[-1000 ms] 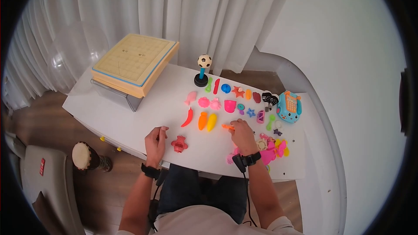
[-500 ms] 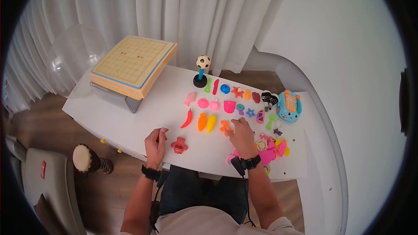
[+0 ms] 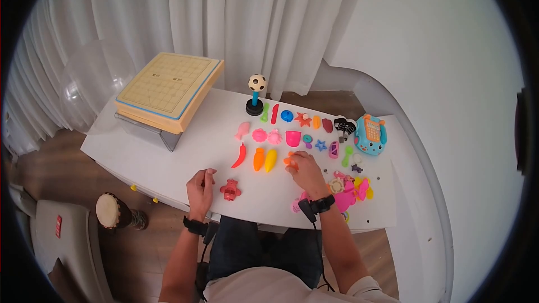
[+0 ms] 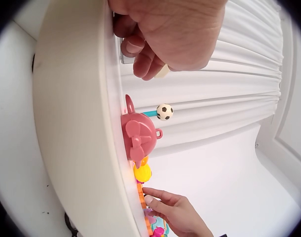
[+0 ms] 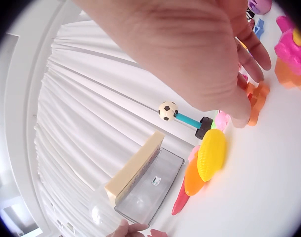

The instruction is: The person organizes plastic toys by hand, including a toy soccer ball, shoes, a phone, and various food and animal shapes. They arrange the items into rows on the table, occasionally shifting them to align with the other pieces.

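Observation:
Over a flat orange toy piece with rounded lobes (image 3: 290, 160), my right hand (image 3: 309, 174) reaches down, thumb and fingertips right at its edges. The piece lies flat on the white table (image 3: 264, 205); in the left wrist view the index finger of that hand (image 4: 177, 210) is fairly straight. An orange carrot-shaped toy (image 3: 259, 159) and a yellow corn toy (image 5: 212, 155) lie to its left. My left hand (image 3: 200, 191) rests at the table's front edge, fingers loosely curled, holding nothing. Beside it sits a dark-pink toy with a propeller-like front (image 4: 140, 138).
Small toys lie in rows toward the back, with a red chili (image 3: 240, 156) at the left. A soccer ball on a stand (image 3: 256, 92), a toy phone (image 3: 370, 134) and a board on a grey stand (image 3: 168, 87) stand behind. A pink and yellow pile (image 3: 345, 195) lies at right.
The right hand first held the orange piece, then let it lie flat beside its fingers; now the fingers are back over it. The left hand stays put. The head view shifts slightly.

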{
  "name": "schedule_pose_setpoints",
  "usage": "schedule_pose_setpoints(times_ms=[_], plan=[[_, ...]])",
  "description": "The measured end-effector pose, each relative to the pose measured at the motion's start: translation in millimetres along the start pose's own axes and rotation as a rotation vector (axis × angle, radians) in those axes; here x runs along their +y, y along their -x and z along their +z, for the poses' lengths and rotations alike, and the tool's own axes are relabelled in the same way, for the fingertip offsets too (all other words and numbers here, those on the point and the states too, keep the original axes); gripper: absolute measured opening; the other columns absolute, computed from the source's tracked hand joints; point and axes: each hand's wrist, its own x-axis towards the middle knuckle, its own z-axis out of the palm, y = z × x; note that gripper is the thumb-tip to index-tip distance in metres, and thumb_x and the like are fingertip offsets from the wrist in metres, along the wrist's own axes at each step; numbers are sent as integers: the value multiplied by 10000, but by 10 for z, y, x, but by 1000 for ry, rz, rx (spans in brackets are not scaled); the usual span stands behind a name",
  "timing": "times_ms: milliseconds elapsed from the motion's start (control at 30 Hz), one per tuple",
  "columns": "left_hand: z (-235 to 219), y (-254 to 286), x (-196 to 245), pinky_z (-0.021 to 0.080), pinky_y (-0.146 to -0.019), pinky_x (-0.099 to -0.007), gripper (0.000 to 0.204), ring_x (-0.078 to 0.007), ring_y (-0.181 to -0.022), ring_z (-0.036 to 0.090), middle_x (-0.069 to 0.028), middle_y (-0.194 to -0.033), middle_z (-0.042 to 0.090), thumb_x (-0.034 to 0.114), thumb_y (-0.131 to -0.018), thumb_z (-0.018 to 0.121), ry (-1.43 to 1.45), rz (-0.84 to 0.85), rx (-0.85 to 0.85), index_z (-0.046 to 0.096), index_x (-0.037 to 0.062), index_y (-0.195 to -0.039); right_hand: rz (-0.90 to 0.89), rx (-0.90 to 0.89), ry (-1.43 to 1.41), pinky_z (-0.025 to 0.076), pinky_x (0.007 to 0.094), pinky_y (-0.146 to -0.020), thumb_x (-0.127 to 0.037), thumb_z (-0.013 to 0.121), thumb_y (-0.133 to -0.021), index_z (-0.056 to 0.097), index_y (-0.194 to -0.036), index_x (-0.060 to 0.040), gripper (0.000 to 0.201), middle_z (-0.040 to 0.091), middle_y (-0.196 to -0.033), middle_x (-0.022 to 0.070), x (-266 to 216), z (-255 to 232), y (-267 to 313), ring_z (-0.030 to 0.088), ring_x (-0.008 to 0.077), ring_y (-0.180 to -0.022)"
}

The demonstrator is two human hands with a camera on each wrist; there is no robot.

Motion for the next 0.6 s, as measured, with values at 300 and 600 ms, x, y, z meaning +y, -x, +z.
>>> schedule_pose_setpoints(times_ms=[300, 600], plan=[[13, 4, 11, 461, -615, -335, 375, -168, -630, 591, -98, -699, 653, 287, -1126, 579, 14, 38, 13, 778, -20, -1041, 166, -102, -7, 553, 468, -955, -277, 847, -868, 723, -1226, -1, 469, 697, -1188, 208, 168, -804, 235, 656, 395, -1142], [15, 6, -58, 455, -615, -323, 372, -138, -649, 588, -78, -701, 649, 293, -1126, 579, 26, -4, -13, 784, -8, -1051, 12, -101, 146, 528, 506, -1056, -203, 780, -838, 640, -1344, 7, 566, 623, -1281, 209, 55, -287, 443, 589, 431, -1215]])
